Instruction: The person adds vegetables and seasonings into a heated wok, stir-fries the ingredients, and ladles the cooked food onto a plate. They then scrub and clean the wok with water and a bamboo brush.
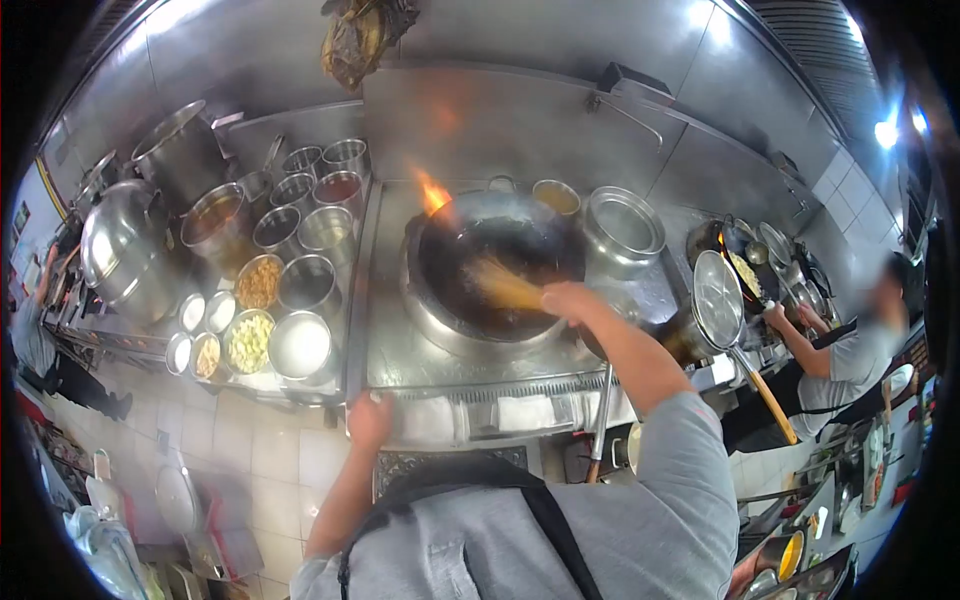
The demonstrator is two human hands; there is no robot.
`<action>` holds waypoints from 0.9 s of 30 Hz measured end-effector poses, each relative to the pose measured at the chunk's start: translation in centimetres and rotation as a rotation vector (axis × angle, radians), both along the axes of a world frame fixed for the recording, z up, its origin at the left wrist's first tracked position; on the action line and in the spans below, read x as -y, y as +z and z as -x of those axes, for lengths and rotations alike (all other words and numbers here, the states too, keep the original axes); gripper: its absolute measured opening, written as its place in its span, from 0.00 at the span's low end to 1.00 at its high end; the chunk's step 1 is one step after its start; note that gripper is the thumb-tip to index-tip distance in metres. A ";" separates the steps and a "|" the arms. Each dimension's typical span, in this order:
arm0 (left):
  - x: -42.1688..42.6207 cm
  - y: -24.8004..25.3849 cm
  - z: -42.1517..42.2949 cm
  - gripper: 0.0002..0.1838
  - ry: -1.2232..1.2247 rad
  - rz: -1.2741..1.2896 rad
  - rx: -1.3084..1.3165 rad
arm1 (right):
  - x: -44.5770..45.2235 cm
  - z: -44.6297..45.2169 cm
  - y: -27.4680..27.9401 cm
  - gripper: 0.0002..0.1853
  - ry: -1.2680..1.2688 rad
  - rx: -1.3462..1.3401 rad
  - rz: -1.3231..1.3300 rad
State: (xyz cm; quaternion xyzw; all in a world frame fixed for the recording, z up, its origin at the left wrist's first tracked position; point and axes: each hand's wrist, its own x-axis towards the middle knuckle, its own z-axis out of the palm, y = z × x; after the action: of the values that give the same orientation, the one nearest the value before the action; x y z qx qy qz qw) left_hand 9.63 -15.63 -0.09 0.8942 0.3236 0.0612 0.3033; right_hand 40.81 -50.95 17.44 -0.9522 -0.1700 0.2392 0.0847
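A large dark wok stands on the steel stove, with an orange flame at its upper left rim. My right hand is closed round a bamboo brush, whose blurred bristles are inside the wok. My left hand is closed at the stove's front edge, left of the wok; what it holds, if anything, is hidden.
Steel pots and containers with ingredients stand at the left. A steel pot and a strainer are to the right. A co-worker works at another wok at the far right. A tap juts from the back wall.
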 end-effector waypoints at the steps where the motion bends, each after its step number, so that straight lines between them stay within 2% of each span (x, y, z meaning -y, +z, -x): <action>1: 0.1 -0.1 -0.2 0.38 0.012 -0.029 0.007 | -0.7 -2.8 -1.2 0.27 -0.132 0.062 -0.105; 4: 0.8 0.7 -0.5 0.37 0.061 0.012 -0.006 | -5.6 -8.0 -6.0 0.24 -0.379 0.163 -0.322; 7: 1.0 1.4 -0.5 0.37 0.069 -0.013 -0.087 | -12.2 -5.7 -10.0 0.27 -0.319 0.090 -0.415; 9: 1.7 2.2 -0.4 0.37 0.101 0.001 -0.074 | -10.6 -2.7 -8.8 0.30 -0.150 0.137 -0.335; 12: 1.3 1.0 -0.2 0.38 0.093 -0.005 -0.049 | -0.9 -2.4 -3.8 0.31 0.002 -0.019 -0.359; 13: 1.2 0.5 -0.4 0.38 0.091 -0.011 -0.036 | 3.1 -7.0 -8.8 0.28 0.151 0.301 -0.246; 14: 1.1 0.6 -0.9 0.38 0.110 0.002 -0.049 | 3.9 -8.0 -6.1 0.25 0.091 0.267 -0.151; 15: 1.3 0.9 -0.6 0.38 0.121 0.013 -0.081 | 3.6 -9.4 -6.0 0.24 -0.067 0.294 -0.235; 17: 1.6 1.3 -1.0 0.38 0.132 0.022 -0.124 | -2.5 -7.4 -3.9 0.20 -0.334 0.405 -0.409; 18: 1.7 1.4 -1.1 0.38 0.135 0.019 -0.144 | -5.8 -8.4 -5.7 0.21 -0.427 -0.001 -0.707; 19: 1.8 1.5 -1.2 0.38 0.137 0.015 -0.165 | -9.7 -7.8 -7.3 0.24 -0.369 -0.011 -0.760; 20: 1.6 1.4 -1.4 0.38 0.139 -0.002 -0.155 | -13.2 -6.6 -10.0 0.28 -0.424 -0.184 -0.993; 21: 1.3 0.9 -1.6 0.37 0.143 -0.016 -0.147 | -14.6 -3.7 -6.4 0.32 -0.441 -0.320 -0.909; 23: 1.6 0.6 -0.9 0.37 0.152 -0.019 -0.146 | -12.9 -1.4 -5.5 0.36 -0.244 -0.275 -0.795; 24: 1.7 1.4 -1.2 0.37 0.155 -0.012 -0.152 | -10.4 -0.8 -5.0 0.37 -0.131 -0.212 -0.701; 26: 2.1 1.9 -1.1 0.36 0.161 0.028 -0.194 | -3.9 -0.4 -1.3 0.37 0.063 -0.399 -0.408; 27: 1.9 2.0 -1.3 0.35 0.167 0.052 -0.216 | 0.3 -2.1 -2.7 0.37 0.117 -0.378 -0.376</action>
State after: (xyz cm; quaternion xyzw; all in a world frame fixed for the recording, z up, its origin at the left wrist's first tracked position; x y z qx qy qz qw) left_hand 10.88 -17.55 1.86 0.8573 0.4292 -0.0189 0.2837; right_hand 42.93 -51.27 14.73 -0.8469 -0.2473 0.3812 0.2763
